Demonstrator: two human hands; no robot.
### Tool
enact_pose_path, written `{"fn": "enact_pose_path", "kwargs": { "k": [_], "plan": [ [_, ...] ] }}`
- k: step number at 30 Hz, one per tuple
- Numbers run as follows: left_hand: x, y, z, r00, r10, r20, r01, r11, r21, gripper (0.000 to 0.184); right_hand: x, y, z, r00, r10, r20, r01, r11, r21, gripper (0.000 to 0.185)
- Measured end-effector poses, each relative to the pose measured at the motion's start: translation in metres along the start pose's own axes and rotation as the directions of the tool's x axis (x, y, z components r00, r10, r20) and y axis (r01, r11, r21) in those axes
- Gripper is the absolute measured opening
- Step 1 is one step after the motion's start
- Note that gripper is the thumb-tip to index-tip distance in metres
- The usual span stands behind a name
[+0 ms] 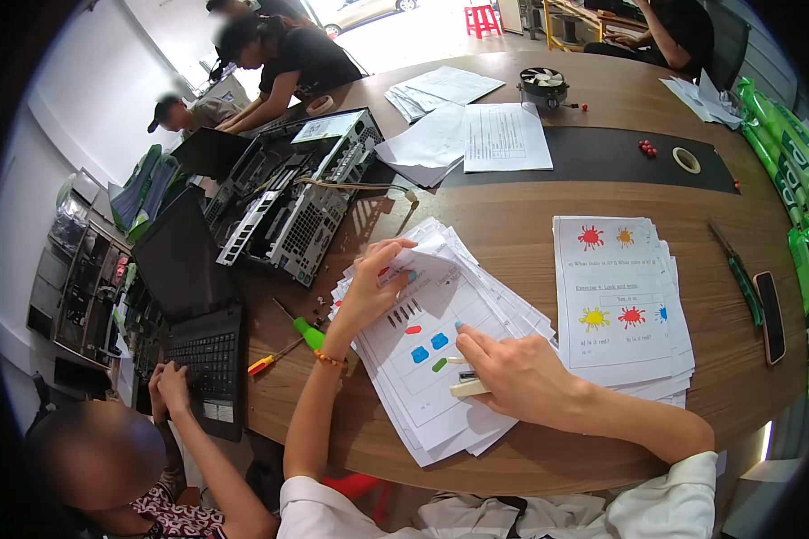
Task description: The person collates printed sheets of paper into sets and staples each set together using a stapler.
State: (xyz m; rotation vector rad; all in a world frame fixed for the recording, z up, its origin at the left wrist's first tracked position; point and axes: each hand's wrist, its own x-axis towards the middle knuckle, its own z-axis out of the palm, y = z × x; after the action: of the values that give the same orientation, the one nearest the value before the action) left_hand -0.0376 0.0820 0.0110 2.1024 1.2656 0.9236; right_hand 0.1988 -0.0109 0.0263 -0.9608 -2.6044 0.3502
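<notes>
White printed sheets (436, 418) are piled on the wooden tabletop (620, 449); at their eleven o'clock, the left hand (377, 280) rests, its grip loosely open. Toward five o'clock, the right hand (526, 373) grips a pale stapler (469, 388). Another stack (616, 346) lies at three.

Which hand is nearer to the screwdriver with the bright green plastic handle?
Left: the left hand is at the upper end of the printed white paper stack, beyond the screwdriver. The right hand is farther, over the stack's opposite side.
</notes>
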Motion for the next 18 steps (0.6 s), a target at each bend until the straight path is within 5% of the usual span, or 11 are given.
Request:
{"fn": "enact_pose_path", "kwargs": {
  "k": [5,9,14,15,17,18],
  "plan": [
    [-0.002,-0.005,-0.001,0.997,0.064,-0.032,-0.059,0.988,0.141,0.026,-0.001,0.0,0.002,1.0,0.0,-0.004,0.0,1.0,0.003,0.055],
    [-0.004,0.001,0.004,0.984,0.092,-0.15,-0.088,0.996,0.03,0.026,-0.001,0.0,0.003,1.0,-0.004,-0.027,0.003,1.0,-0.013,0.055],
    [-0.005,0.008,0.008,0.984,-0.032,-0.173,0.013,0.994,-0.113,0.053,0.003,0.0,-0.006,1.0,0.017,0.012,-0.018,0.998,0.057,0.057],
    [-0.005,0.006,0.008,0.984,-0.039,-0.173,0.019,0.993,-0.116,0.053,0.007,0.001,-0.011,0.991,0.124,-0.045,-0.115,0.979,0.171,0.06],
    [-0.004,-0.001,0.007,0.98,0.159,-0.117,-0.127,0.962,0.242,0.058,0.019,0.01,-0.018,0.969,0.233,-0.079,-0.202,0.938,0.283,0.063],
    [-0.004,0.0,0.008,0.981,0.153,-0.122,-0.121,0.964,0.236,0.058,0.027,0.019,-0.018,0.947,0.266,-0.183,-0.195,0.922,0.334,0.06]
  ]
}}
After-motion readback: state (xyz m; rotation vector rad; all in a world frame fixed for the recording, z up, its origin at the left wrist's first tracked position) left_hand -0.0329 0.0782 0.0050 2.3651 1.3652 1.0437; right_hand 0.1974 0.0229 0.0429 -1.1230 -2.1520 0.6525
